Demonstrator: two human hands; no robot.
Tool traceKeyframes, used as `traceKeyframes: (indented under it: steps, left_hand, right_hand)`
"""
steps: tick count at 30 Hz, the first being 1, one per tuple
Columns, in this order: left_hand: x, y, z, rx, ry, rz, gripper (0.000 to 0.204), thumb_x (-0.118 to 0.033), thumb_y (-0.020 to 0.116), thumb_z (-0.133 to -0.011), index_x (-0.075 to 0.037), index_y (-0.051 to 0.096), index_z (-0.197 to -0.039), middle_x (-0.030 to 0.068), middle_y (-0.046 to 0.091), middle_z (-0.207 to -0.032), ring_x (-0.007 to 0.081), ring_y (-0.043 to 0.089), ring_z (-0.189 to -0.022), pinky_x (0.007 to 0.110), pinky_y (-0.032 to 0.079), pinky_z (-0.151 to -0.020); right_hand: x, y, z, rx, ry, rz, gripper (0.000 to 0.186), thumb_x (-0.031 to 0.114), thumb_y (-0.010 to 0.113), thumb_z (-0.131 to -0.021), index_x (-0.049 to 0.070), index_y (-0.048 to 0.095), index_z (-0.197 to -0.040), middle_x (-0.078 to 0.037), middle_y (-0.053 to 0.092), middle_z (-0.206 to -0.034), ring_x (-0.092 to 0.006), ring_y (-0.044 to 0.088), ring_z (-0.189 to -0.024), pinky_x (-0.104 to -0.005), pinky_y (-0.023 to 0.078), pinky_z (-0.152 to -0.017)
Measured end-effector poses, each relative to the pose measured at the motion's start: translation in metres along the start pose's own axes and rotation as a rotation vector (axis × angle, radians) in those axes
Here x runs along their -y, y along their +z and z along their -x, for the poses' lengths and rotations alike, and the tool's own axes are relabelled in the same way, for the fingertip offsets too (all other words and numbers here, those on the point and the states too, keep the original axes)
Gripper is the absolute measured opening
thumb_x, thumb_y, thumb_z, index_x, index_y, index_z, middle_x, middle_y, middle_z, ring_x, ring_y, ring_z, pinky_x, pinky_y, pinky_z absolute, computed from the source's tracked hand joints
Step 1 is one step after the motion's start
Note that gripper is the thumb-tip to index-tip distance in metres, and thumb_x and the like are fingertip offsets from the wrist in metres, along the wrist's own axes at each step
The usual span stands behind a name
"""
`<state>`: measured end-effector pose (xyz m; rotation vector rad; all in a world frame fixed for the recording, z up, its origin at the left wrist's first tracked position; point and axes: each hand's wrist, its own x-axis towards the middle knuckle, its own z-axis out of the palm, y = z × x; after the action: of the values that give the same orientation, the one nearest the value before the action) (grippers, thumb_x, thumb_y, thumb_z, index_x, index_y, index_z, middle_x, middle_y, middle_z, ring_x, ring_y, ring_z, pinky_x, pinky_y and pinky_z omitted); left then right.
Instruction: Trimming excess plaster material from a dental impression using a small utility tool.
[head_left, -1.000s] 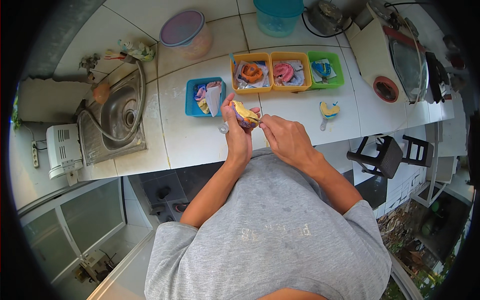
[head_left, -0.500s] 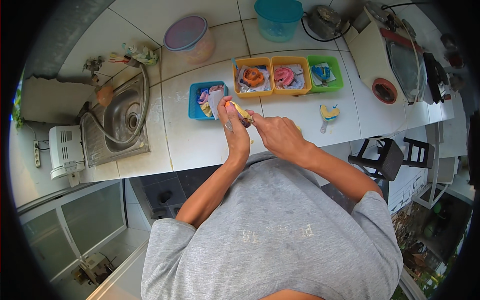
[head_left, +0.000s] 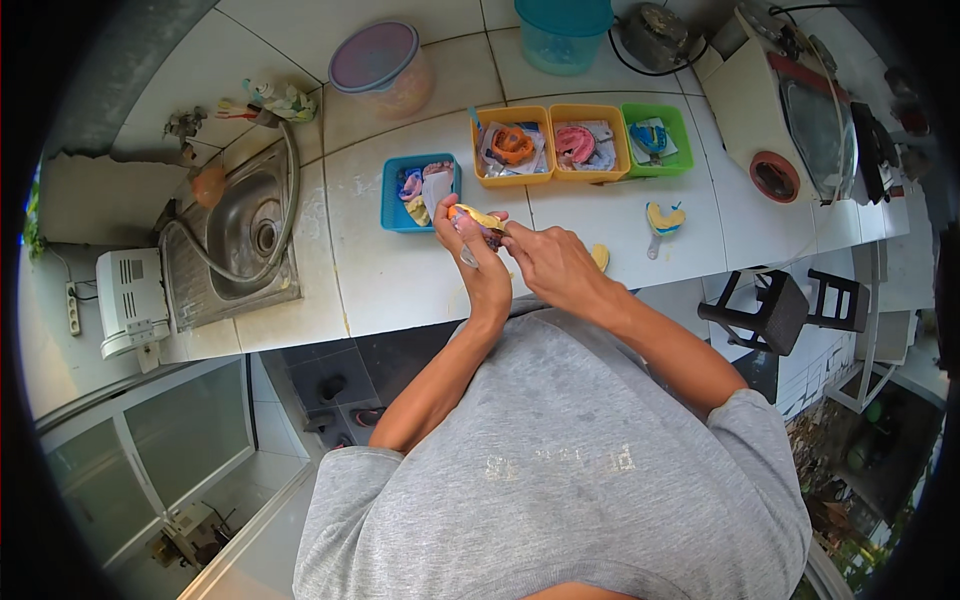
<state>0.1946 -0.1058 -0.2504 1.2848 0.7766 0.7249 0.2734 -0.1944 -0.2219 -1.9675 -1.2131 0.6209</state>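
My left hand (head_left: 484, 265): one yellow-and-purple mould (head_left: 478, 216), gripped. My right hand (head_left: 552, 262): one small tool (head_left: 502, 229), pinched, mostly hidden, against the mould.

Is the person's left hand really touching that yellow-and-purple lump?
Touching: the head view shows the left hand curled around the yellow-and-purple lump, with the thumb lying across its near side.

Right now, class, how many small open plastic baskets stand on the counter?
4: blue basket by the left hand; left yellow basket, right yellow basket and green basket in a row rightward.
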Motion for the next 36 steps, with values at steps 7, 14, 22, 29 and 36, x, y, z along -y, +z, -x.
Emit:
traceKeyframes:
  steps: [7, 14, 22, 29, 36]
  left_hand:
    - [0.004, -0.006, -0.004, -0.002, 0.090, -0.062, 0.048, -0.042, 0.034, -0.106, -0.010, 0.026, -0.140, 0.0146, 0.054, -0.111, 0.0177, 0.058, -0.099, 0.031, 0.047, -0.086]
    - [-0.026, -0.033, -0.006, 0.465, 0.215, 0.071, 0.133, -0.061, 0.086, -0.056, -0.012, 0.007, -0.150, 0.0158, 0.021, -0.149, 0.0274, 0.043, -0.131, 0.042, 0.041, -0.106]
    - [-0.059, -0.019, -0.004, 0.283, -0.051, 0.571, 0.089, -0.063, 0.056, -0.088, -0.008, 0.021, -0.148, 0.0081, 0.044, -0.128, 0.0243, 0.047, -0.126, 0.042, 0.044, -0.103]
    - [-0.046, 0.002, -0.016, 0.020, -0.159, 0.518, 0.035, -0.024, 0.046, -0.103, -0.002, 0.041, -0.130, 0.0114, 0.050, -0.131, 0.0217, 0.052, -0.119, 0.050, 0.052, -0.098]
    - [-0.031, 0.004, -0.014, 0.092, -0.240, 0.656, 0.044, -0.039, 0.038, -0.106, -0.003, 0.043, -0.130, 0.0146, 0.040, -0.147, 0.0240, 0.049, -0.125, 0.049, 0.051, -0.098]
  right_hand:
    - [0.019, 0.025, 0.008, -0.157, 0.215, -0.178, 0.019, 0.019, 0.049, -0.100, 0.002, 0.059, -0.101, -0.024, 0.064, -0.073, -0.0461, 0.062, -0.069, -0.0520, 0.047, -0.060]
    - [0.017, -0.010, 0.017, -0.211, -0.038, 0.084, 0.015, 0.019, 0.055, -0.097, 0.004, 0.055, -0.095, -0.018, 0.065, -0.075, -0.0394, 0.064, -0.067, -0.0485, 0.048, -0.056]
    - [0.014, -0.026, 0.020, -0.200, -0.133, 0.366, 0.010, 0.016, 0.062, -0.093, 0.007, 0.058, -0.094, -0.009, 0.061, -0.074, -0.0296, 0.064, -0.066, -0.0397, 0.050, -0.054]
    - [0.015, -0.026, 0.015, -0.252, -0.100, 0.360, 0.014, 0.019, 0.060, -0.093, 0.006, 0.060, -0.097, -0.010, 0.061, -0.076, -0.0291, 0.065, -0.064, -0.0407, 0.052, -0.053]
    - [0.024, -0.036, 0.035, -0.170, 0.025, 0.251, 0.032, 0.008, 0.057, -0.088, 0.000, 0.063, -0.119, -0.014, 0.061, -0.082, -0.0328, 0.065, -0.071, -0.0429, 0.053, -0.065]
